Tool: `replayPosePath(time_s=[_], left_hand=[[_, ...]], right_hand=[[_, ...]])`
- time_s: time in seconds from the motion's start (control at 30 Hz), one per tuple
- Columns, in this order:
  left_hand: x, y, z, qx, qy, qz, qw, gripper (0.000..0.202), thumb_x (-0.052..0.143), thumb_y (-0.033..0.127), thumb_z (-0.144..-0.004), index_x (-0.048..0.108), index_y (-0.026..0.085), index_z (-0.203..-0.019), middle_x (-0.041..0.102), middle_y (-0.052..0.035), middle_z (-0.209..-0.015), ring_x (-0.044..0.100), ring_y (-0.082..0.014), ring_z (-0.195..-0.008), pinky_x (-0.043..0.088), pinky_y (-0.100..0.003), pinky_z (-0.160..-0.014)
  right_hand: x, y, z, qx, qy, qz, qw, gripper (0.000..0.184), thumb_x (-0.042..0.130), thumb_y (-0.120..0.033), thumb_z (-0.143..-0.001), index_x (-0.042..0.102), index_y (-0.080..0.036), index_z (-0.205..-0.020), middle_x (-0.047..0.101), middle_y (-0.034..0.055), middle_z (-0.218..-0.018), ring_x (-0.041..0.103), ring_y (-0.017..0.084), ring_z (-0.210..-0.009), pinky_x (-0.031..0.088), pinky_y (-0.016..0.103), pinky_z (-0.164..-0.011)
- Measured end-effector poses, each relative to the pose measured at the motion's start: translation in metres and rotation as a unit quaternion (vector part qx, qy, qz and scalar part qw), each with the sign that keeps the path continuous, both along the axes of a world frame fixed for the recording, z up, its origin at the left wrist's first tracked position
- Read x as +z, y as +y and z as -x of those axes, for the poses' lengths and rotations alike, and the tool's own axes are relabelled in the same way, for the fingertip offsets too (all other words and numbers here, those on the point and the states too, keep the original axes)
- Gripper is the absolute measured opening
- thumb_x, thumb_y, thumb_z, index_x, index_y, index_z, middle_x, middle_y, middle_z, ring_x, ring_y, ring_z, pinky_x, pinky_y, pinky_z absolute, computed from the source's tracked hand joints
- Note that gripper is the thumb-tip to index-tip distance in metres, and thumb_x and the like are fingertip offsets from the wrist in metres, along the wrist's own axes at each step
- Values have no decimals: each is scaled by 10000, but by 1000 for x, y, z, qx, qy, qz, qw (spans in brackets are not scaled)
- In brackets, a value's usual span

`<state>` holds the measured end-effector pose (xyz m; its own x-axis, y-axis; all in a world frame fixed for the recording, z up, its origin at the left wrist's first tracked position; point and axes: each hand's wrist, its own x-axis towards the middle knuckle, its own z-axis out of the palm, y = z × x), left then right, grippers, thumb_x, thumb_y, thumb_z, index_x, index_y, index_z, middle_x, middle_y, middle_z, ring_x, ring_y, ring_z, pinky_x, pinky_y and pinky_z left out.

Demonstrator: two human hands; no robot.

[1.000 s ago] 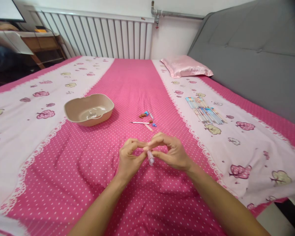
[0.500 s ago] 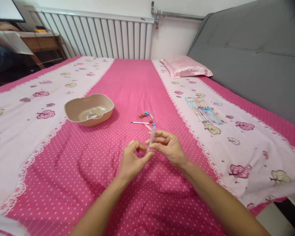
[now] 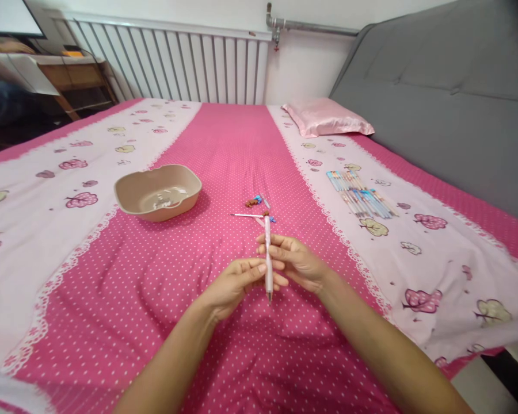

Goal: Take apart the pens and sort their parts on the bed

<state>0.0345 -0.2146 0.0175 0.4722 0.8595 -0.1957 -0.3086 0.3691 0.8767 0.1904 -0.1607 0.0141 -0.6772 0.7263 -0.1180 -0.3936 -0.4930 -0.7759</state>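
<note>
A pale pink pen stands between my hands in the middle of the view, its pointed tip turned down toward me. My left hand grips its lower barrel with thumb and fingers. Higher up, the fingers of my right hand close on it from the right. Just beyond the pen's top end lies a thin white pen refill with a dark tip. Small brown pieces and blue pieces are scattered around it, near a short pale tube.
To the left sits a beige plastic basin with small whitish bits inside. Several pens lie in two rows on the right. A pink pillow rests by the grey headboard. At the far left, a person's arm reaches over a desk.
The pen's tip end has come into view below my hands, where a slanted clear-pink barrel showed before. My left fingers have straightened along it.
</note>
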Motion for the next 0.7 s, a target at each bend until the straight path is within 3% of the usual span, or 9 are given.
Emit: replayPosePath(time_s=[0.13,0.27,0.7], left_hand=[[-2,1,1,10,13,1,1000,263,623,354,-760,692,136,-889,713,-88,-784,622,-138,-686,435,-276,-733],[-3,1,1,16,46,-10,999,234,629,362,-750,705,153,-825,709,-69,-728,607,-131,-649,437,-265,-696],[-6,3,2,79,140,-23,987,171,743,313,-614,711,145,-620,692,-67,-626,595,-143,-599,431,-282,-657]], right_hand=[[1,0,-1,13,-12,-25,1000,215,692,-221,-714,632,-174,-915,682,27,-820,571,73,-615,512,198,-577],[4,1,-3,16,-34,-54,998,219,709,-227,-692,643,-176,-894,683,7,-745,580,77,-576,489,201,-563],[-2,0,-4,1,-94,-135,986,270,694,-247,-714,665,-186,-976,702,15,-747,637,107,-693,478,263,-724]])
